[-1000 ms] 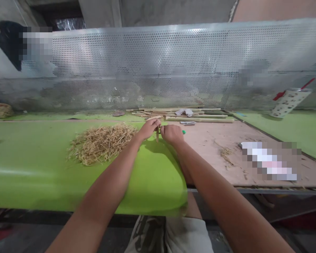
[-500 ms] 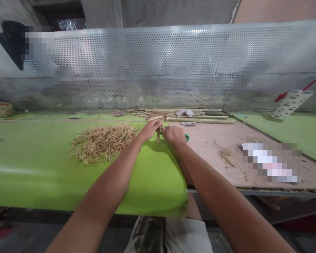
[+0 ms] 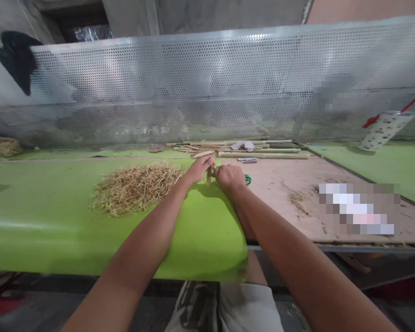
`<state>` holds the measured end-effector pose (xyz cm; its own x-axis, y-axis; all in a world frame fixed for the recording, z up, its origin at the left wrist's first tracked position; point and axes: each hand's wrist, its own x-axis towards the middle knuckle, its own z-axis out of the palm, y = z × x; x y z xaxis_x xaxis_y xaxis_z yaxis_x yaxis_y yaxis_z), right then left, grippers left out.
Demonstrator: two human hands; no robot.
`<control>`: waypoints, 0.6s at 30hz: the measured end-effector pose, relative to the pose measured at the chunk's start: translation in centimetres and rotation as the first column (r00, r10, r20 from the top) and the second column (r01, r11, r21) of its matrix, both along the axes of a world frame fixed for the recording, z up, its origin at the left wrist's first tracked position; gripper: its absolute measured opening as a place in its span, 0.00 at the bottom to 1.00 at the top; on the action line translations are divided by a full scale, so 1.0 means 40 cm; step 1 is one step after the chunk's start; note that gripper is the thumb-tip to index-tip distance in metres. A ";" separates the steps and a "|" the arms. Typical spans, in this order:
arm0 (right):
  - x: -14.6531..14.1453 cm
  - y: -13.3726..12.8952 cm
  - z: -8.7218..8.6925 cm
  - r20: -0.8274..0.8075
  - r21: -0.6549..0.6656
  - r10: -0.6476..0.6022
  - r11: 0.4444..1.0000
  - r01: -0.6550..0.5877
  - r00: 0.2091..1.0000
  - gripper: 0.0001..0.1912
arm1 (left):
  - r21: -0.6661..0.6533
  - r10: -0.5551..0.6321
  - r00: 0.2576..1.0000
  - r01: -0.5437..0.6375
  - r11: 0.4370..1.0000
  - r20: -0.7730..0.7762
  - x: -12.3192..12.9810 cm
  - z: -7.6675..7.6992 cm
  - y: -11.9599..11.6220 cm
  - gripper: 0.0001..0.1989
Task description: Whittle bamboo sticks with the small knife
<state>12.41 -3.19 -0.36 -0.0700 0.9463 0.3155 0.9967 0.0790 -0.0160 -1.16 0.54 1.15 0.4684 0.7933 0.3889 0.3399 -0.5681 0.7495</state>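
My left hand [image 3: 200,169] is closed on a short flat strip of wood or bamboo [image 3: 209,177], which hangs down between my hands. Right beside it my right hand [image 3: 230,176] is wrapped round a tool; a green loop [image 3: 248,179], seemingly its end, shows past the knuckles, and a thin part of it meets the strip. The rest of the tool is hidden in the fist. Left of my hands, a pile of thin straw-like shavings [image 3: 138,186] lies on the green sheet [image 3: 200,235].
Long bamboo sticks [image 3: 263,156] with folded grey paper [image 3: 242,146] lie behind my hands. A perforated metal panel [image 3: 193,87] stands along the back. A patterned tumbler [image 3: 383,131] with a red straw is at right, near a blurred-out object [image 3: 359,208]. A woven basket [image 3: 5,146] sits far left.
The view has shifted slightly. Both hands keep their grips in nearly the same place, and the strip hangs at a slightly different angle.
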 end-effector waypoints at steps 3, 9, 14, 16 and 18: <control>-0.005 -0.003 -0.004 0.049 -0.064 0.069 0.996 -0.066 0.996 0.23 | 0.000 0.029 0.999 -0.029 1.000 0.037 -0.007 0.002 0.004 0.16; -0.006 0.003 -0.003 0.059 -0.062 0.065 0.996 -0.061 0.996 0.21 | 0.006 0.145 0.986 -0.146 0.989 0.086 -0.022 0.010 0.005 0.15; 0.003 0.017 0.002 -0.032 0.037 -0.034 0.999 0.035 0.999 0.23 | -0.006 0.144 0.989 -0.144 0.990 0.038 -0.011 0.015 -0.004 0.13; 0.002 0.024 -0.001 -0.051 0.089 -0.056 0.994 0.061 0.997 0.25 | -0.001 0.144 0.989 -0.144 0.990 0.037 -0.007 0.015 -0.003 0.12; -0.001 0.028 -0.006 -0.061 0.111 -0.062 0.992 0.068 0.996 0.26 | 0.017 0.145 0.989 -0.145 0.989 0.034 -0.006 0.014 -0.001 0.12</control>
<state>12.39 -2.06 -0.59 0.0116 0.9066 0.4219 0.9975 0.0186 -0.0675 -1.40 0.51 1.71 0.3360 0.8440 0.4180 0.3955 -0.5292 0.7506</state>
